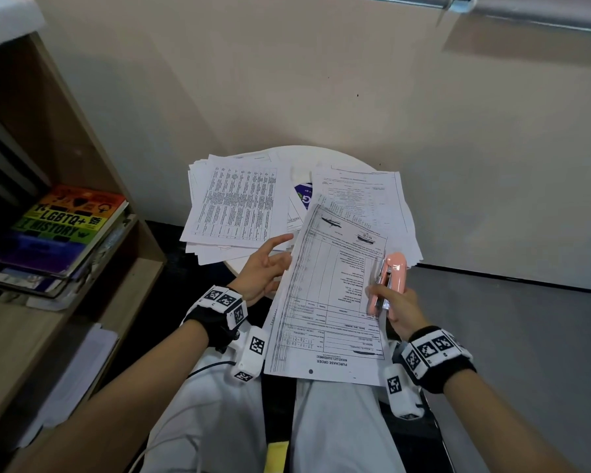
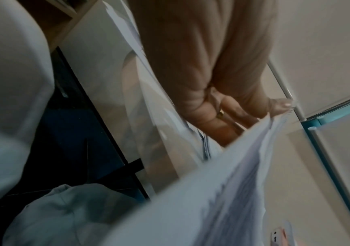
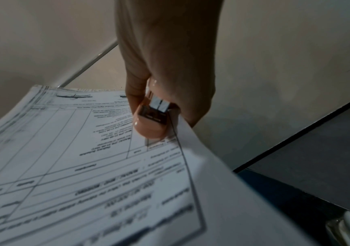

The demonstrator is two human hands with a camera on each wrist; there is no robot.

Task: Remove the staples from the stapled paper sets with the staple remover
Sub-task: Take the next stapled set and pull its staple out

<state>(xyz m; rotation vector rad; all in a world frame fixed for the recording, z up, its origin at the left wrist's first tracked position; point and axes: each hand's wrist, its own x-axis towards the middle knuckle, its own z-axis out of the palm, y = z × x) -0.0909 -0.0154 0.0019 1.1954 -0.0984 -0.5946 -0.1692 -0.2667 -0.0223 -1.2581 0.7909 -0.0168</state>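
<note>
A stapled paper set [image 1: 325, 302], a printed purchase order form, hangs tilted over my lap. My right hand [image 1: 396, 308] grips a pink staple remover [image 1: 391, 278] at the set's right edge, and the sheet's edge runs against the same fingers. In the right wrist view the remover [image 3: 150, 123] lies on the form [image 3: 85, 166] with its metal end facing the camera. My left hand [image 1: 267, 268] is at the set's left edge, thumb stretched out and fingers reaching under the paper. In the blurred left wrist view the hand [image 2: 201, 66] meets the paper set [image 2: 232, 191].
A small round white table [image 1: 321, 150] ahead carries a spread pile of printed sheets [image 1: 232, 206] on the left and another pile [image 1: 365, 192] on the right. A wooden bookshelf [image 1: 123, 268] with a rainbow-covered book [image 1: 65, 216] stands close on my left. The wall is right behind the table.
</note>
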